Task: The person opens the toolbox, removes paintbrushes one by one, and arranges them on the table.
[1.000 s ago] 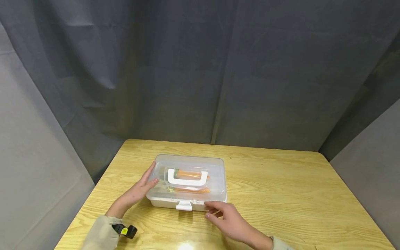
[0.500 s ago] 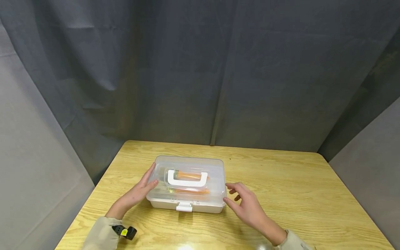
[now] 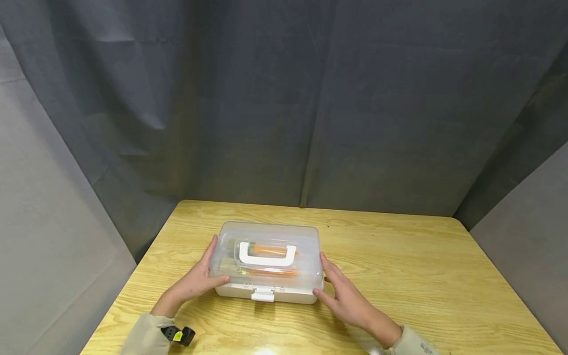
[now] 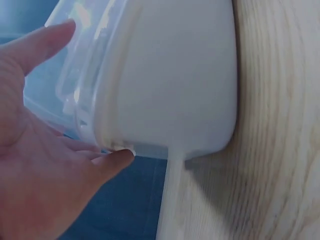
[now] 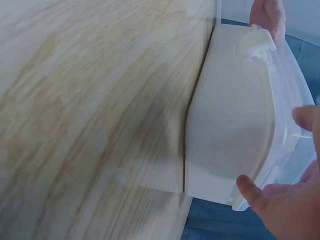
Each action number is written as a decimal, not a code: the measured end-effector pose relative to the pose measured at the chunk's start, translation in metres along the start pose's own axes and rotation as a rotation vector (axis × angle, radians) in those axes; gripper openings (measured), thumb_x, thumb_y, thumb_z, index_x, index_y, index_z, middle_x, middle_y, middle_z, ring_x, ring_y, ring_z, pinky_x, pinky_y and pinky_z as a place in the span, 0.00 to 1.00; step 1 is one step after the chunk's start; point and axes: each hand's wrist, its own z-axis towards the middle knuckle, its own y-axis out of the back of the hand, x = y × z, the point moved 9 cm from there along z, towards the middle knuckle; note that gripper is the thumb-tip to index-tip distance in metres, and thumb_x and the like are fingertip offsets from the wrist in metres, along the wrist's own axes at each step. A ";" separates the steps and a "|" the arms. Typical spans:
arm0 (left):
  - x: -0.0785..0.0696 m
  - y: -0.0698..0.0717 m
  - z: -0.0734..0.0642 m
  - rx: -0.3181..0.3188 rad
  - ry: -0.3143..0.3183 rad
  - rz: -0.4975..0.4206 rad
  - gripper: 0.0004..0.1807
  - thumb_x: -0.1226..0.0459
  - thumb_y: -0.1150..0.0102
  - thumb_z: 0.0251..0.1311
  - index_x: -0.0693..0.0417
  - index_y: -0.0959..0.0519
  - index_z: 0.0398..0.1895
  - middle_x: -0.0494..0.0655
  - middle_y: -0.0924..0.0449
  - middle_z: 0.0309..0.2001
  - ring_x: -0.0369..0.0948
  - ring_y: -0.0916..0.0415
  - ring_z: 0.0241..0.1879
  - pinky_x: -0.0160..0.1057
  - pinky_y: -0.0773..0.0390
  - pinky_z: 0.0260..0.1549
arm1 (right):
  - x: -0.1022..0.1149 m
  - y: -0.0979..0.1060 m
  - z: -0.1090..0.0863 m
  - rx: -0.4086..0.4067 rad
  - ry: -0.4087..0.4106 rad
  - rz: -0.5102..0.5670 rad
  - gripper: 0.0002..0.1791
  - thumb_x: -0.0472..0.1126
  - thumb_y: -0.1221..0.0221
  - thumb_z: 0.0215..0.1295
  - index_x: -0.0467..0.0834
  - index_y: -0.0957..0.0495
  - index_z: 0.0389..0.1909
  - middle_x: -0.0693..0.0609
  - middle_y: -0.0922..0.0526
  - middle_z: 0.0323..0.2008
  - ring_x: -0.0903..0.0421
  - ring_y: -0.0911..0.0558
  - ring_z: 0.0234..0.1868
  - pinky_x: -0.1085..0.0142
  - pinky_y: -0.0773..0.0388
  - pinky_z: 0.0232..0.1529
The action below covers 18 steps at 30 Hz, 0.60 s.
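A storage box (image 3: pixel 284 297) with a white base stands on the table, its clear lid (image 3: pixel 275 230) down. On the lid lies a white carry handle (image 3: pixel 266 261), and a white latch (image 3: pixel 263 295) sits at the front middle. My left hand (image 3: pixel 193 286) grips the left end, thumb on the front corner and fingers along the side; in the left wrist view one fingertip touches the lid's rim. At the opposite end my right hand (image 3: pixel 348 298) holds the right side, thumb at the front right corner. Long orange things (image 3: pixel 272 272) show dimly through the lid.
The box rests on a wood-grain table (image 3: pixel 399 276) with rounded back corners. Dark grey cloth (image 3: pixel 377 98) hangs behind it, with lighter grey panels (image 3: pixel 49 197) at either side. A black strap (image 3: pixel 177 335) circles the left wrist.
My right hand has gone from the box's front edge round to its right end and closed in on it. My left thumb has slid down to the front left corner. The box stays put.
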 end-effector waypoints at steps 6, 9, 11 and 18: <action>-0.007 0.002 -0.001 -0.055 0.001 0.059 0.58 0.59 0.33 0.54 0.54 0.67 0.75 0.62 0.70 0.74 0.62 0.65 0.70 0.61 0.55 0.63 | 0.006 0.005 0.000 -0.038 0.033 -0.154 0.54 0.46 0.30 0.52 0.37 0.52 0.73 0.39 0.43 0.69 0.42 0.35 0.65 0.52 0.28 0.54; -0.010 0.005 0.001 -0.099 -0.003 0.122 0.57 0.56 0.32 0.53 0.55 0.64 0.75 0.61 0.65 0.74 0.61 0.61 0.70 0.61 0.52 0.63 | 0.009 0.010 0.002 -0.074 0.051 -0.191 0.55 0.43 0.27 0.48 0.36 0.49 0.72 0.38 0.38 0.67 0.43 0.31 0.61 0.55 0.25 0.51; -0.012 0.008 0.002 -0.126 -0.004 0.146 0.57 0.54 0.32 0.53 0.55 0.62 0.75 0.60 0.63 0.74 0.60 0.59 0.70 0.60 0.50 0.63 | 0.011 0.013 0.003 -0.091 0.055 -0.178 0.54 0.40 0.26 0.46 0.36 0.48 0.72 0.38 0.37 0.66 0.44 0.28 0.59 0.58 0.23 0.48; -0.019 0.011 0.002 -0.172 0.003 0.176 0.55 0.51 0.34 0.55 0.56 0.60 0.75 0.61 0.59 0.73 0.60 0.56 0.69 0.60 0.49 0.63 | 0.013 0.019 0.006 -0.091 0.044 -0.190 0.55 0.39 0.25 0.44 0.41 0.46 0.72 0.41 0.36 0.66 0.50 0.21 0.49 0.62 0.20 0.42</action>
